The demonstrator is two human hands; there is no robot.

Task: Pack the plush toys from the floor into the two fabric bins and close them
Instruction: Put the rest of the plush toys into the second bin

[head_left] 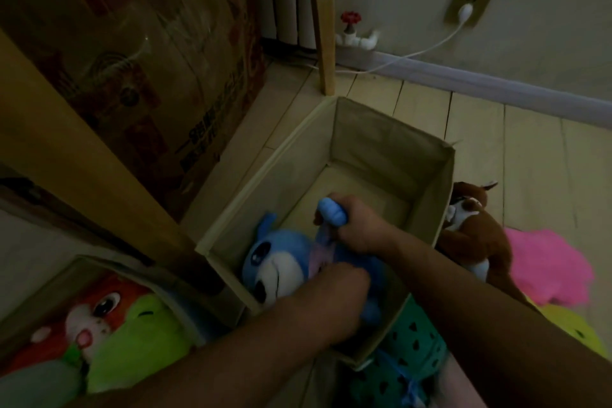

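Observation:
An open beige fabric bin (390,142) stands on the floor at the centre. A blue plush toy (275,262) with a white muzzle lies in its near end. My right hand (356,225) grips one of the toy's blue limbs inside the bin. My left hand (334,291) holds the toy's body lower down, fingers curled into it. A second fabric bin (99,262) at the lower left holds an orange plush (99,301) and a green plush (145,334). The far half of the centre bin shows only its bare bottom.
A brown plush (473,228), a pink plush (549,262) and a yellow-green plush (583,331) lie on the floor right of the bin. A teal spotted plush (407,351) sits at its near edge. A cardboard box (132,43) and wooden legs (323,10) stand behind.

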